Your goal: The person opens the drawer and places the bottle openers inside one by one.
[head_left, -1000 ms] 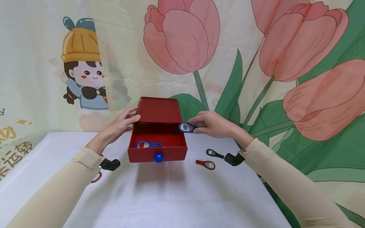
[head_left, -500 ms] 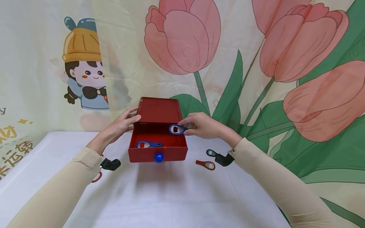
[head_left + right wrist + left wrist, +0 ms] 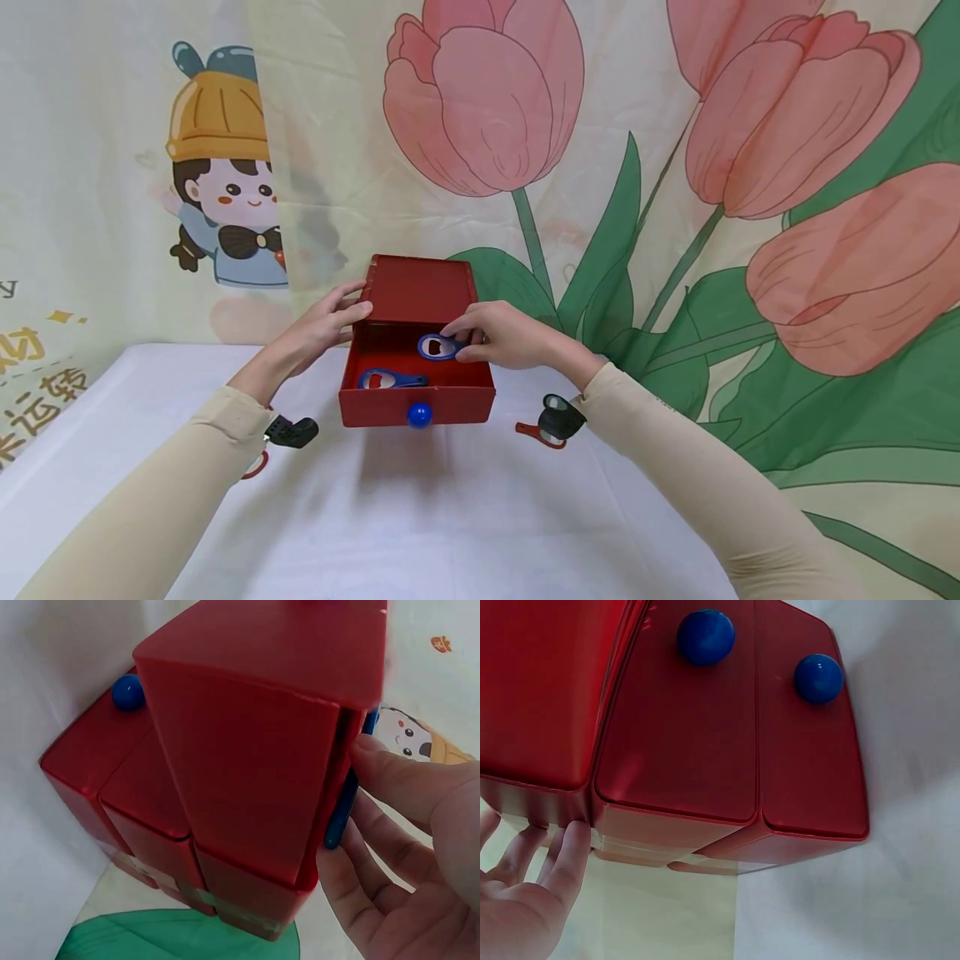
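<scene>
A small red chest (image 3: 422, 287) stands on the table with its top drawer (image 3: 375, 408) pulled out; a blue knob (image 3: 419, 415) sits on the drawer's front. My right hand (image 3: 506, 335) pinches a blue bottle opener (image 3: 431, 347) by its handle end, over the drawer's back right part. In the right wrist view thumb and fingers hold the blue opener (image 3: 343, 806) edge-on beside the drawer wall. Another blue bottle opener (image 3: 405, 381) lies inside, near the drawer front. My left hand (image 3: 318, 323) rests against the chest's left side, its fingers (image 3: 571, 859) fairly straight along it.
On the table to the right lie a black bottle opener (image 3: 556, 402) and an orange-red one (image 3: 531, 429), both partly hidden by the right wrist camera. A red-rimmed item (image 3: 258, 465) shows from under the left forearm. Two lower drawers (image 3: 682, 735) are closed. A printed cloth (image 3: 337, 167) hangs behind.
My right hand has moved left with the blue bottle opener, from beside the chest's right edge to over the open drawer. The left hand stays in place on the chest.
</scene>
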`<state>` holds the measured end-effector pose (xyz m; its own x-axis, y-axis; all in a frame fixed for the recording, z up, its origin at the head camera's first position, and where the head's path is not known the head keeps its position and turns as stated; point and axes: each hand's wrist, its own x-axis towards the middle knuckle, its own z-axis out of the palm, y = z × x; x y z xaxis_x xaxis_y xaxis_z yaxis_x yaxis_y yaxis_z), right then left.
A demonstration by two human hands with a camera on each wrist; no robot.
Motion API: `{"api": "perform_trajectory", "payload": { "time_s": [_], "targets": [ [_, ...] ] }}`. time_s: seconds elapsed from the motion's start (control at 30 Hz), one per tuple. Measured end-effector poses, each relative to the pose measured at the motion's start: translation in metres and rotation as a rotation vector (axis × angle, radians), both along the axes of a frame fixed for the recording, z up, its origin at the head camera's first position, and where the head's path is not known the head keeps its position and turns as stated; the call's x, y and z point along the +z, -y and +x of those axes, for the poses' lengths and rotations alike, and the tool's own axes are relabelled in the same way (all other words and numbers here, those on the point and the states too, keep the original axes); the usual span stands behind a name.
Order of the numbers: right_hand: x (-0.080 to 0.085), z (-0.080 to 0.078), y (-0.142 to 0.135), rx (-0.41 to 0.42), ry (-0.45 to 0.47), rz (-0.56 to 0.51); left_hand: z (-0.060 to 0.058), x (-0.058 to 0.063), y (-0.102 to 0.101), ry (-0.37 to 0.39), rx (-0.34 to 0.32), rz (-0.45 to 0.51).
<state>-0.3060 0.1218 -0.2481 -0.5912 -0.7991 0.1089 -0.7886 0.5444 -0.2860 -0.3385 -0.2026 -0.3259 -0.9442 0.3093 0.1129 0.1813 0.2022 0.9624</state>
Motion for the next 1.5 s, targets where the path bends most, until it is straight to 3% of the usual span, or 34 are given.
{"api": "perform_trajectory", "payload": {
  "time_s": [0.8, 1.2, 1.5],
  "targets": [
    [-0.021, -0.003, 0.034, 0.015, 0.038, 0.09, 0.0, -0.001, 0.0, -0.001, 0.004, -0.008],
    [-0.029, -0.006, 0.042, 0.011, -0.019, 0.207, 0.0, -0.001, 0.001, 0.009, -0.006, 0.009],
    [-0.031, -0.007, 0.042, 0.012, -0.034, 0.214, 0.0, -0.002, 0.002, 0.005, -0.006, -0.001]
  ]
}}
